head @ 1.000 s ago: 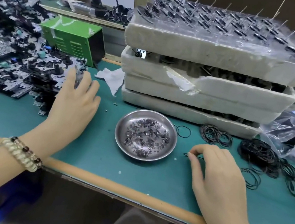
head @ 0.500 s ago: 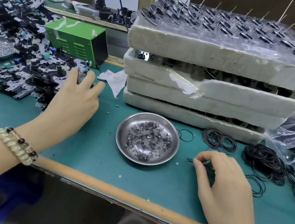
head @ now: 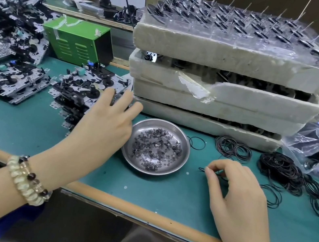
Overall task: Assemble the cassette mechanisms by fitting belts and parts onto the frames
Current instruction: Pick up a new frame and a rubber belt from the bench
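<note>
Cassette frames [head: 83,86], bright metal with black plastic parts, lie flat in low stacks at left; the left hand [head: 106,124] rests its fingers on the nearest stack. Thin black belts [head: 281,174] lie in loose heaps at right. The right hand [head: 236,189] pinches a single belt [head: 201,169]

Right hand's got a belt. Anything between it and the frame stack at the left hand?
Yes: the dish of washers sits between the belt pinched by the right hand and the frame stack that the left hand touches. It is low; a lifted belt would likely clear it.
</note>
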The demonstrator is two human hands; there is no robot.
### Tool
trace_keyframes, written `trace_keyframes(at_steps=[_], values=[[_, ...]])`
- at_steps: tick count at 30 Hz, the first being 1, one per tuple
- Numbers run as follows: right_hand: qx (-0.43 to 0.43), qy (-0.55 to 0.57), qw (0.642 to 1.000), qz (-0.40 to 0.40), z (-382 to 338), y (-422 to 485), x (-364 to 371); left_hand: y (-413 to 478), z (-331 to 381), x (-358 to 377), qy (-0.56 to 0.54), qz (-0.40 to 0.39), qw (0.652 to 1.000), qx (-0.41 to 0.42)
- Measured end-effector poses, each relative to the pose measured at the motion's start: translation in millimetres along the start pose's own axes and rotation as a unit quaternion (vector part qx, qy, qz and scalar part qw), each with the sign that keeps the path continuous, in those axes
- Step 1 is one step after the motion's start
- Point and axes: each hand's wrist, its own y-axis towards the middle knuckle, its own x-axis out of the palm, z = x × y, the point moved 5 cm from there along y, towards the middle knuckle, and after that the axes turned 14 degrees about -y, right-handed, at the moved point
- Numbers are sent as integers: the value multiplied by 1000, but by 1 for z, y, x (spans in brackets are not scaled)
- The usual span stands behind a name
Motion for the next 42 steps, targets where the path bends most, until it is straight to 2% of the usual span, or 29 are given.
trace_keyframes(at_steps=[3, 6, 8, 10, 12, 16, 23, 26, 29, 33, 36, 37, 38, 39, 42], values=[[6, 8, 1000, 1, 1, 0, 0, 7, 10, -1, 3, -3, 1000, 14], [7, 15, 1000, 6, 1, 0, 1, 10, 7, -9, -33, -20, 999, -17], [9, 18, 1000, 9, 2, 0, 0, 10, -5, -21, -89, 11, 995, -34], [8, 19, 1000, 12, 2, -1, 0, 9, -23, -35, -172, 85, 980, -48], [5, 19, 1000, 13, 2, -1, 0, 9, -45, -43, -200, 129, 966, -100], [3, 19, 1000, 18, 2, -1, -1, 11, -67, -39, -178, 87, 958, -207], [6, 14, 1000, 22, 3, -2, -1, 12, -71, -34, -234, 126, 948, -177], [0, 15, 1000, 26, 1, -2, -2, 12, -89, -31, -371, 112, 896, -218], [0, 11, 1000, 25, 1, -2, -2, 7, -110, -30, -500, 150, 813, -258], [0, 4, 999, 32, -1, -1, -2, -7, -139, -27, -612, 207, 690, -326], [1, 13, 999, 49, 0, -1, -3, -14, -155, -31, -687, 260, 586, -342], [6, 23, 998, 58, 1, -1, -4, -16, -156, -37, -701, 278, 561, -341], [15, 39, 997, 71, 2, -1, -6, -17, -155, -44, -707, 291, 552, -334], [29, 62, 994, 89, 4, 0, -10, -17, -151, -52, -703, 296, 560, -324], [79, 138, 977, 140, 16, 1, -22, -15, -126, -73, -674, 267, 626, -287]])
